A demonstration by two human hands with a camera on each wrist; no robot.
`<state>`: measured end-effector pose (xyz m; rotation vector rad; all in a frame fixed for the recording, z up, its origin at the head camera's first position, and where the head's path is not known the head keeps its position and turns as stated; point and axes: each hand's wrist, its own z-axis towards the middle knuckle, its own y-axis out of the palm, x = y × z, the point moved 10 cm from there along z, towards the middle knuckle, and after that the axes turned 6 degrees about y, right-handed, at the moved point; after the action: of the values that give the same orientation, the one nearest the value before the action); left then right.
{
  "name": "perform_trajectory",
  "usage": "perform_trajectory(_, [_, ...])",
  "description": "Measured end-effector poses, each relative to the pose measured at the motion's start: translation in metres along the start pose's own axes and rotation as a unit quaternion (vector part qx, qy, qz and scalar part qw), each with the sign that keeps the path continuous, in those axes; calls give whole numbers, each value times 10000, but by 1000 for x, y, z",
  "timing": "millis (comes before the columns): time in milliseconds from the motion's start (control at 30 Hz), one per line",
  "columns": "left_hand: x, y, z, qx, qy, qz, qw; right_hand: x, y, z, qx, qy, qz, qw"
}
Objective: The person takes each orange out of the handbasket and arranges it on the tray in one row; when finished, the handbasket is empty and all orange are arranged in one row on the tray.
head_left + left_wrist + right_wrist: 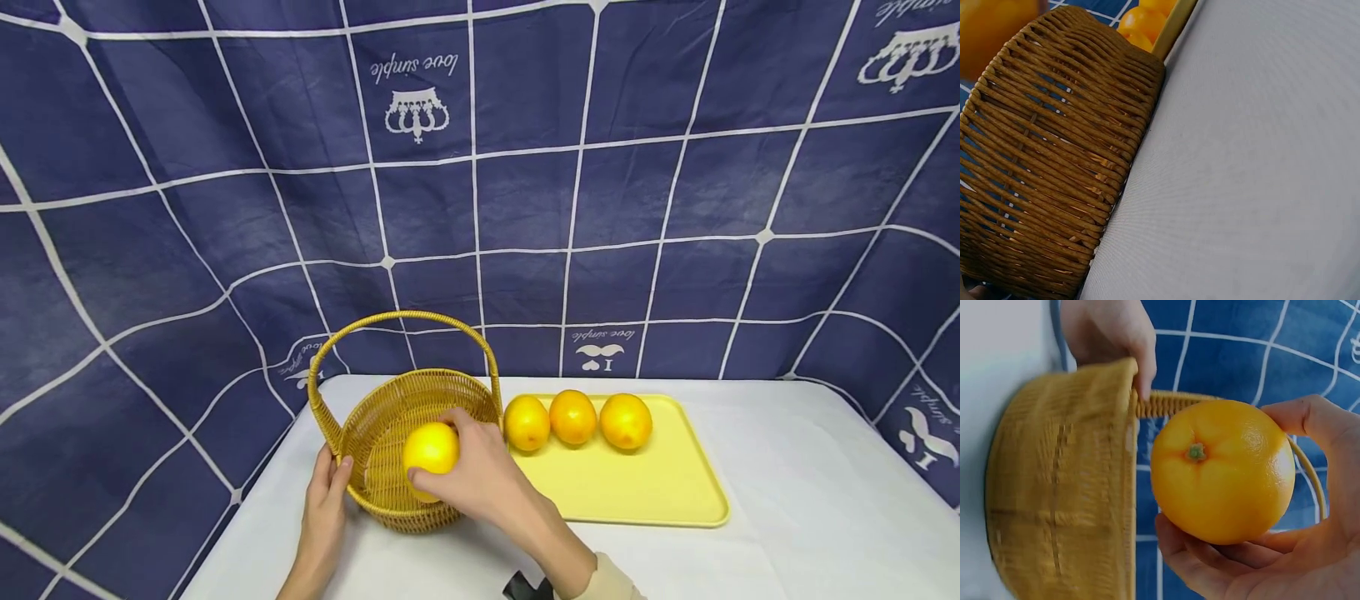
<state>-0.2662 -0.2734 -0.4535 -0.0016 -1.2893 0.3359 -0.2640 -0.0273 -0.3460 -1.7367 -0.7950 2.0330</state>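
A woven wicker basket (pixel 390 500) with an arched handle (pixel 405 317) stands on the white table. My right hand (pixel 480 479) grips an orange (pixel 431 450) over the basket's inside; the right wrist view shows the orange (pixel 1222 472) cupped between thumb and fingers. My left hand (pixel 327 492) holds the basket's left rim, its thumb hooked over the edge. In the right wrist view the left hand (pixel 1113 334) rests on the basket rim (pixel 1125 425). The left wrist view shows the basket wall (pixel 1047 162) close up.
A yellow tray (pixel 645 492) lies right of the basket, with three oranges (pixel 573 417) in a row along its far edge. A blue checked cloth hangs behind the table (pixel 810 500). A small black object (pixel 525 588) sits near the front edge.
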Motion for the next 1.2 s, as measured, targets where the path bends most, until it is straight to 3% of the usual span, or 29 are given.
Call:
perform_trajectory(367, [1, 4, 5, -8, 91, -44, 9999, 42, -82, -11, 681, 343, -242, 9968])
perform_trajectory(767, [0, 5, 4, -41, 3, -23, 10000, 115, -162, -17, 1357, 558, -958, 9845])
perform_trajectory(1200, [-1, 0, -1, -25, 19, 50, 10000, 183, -211, -15, 1906, 1176, -1154, 9677])
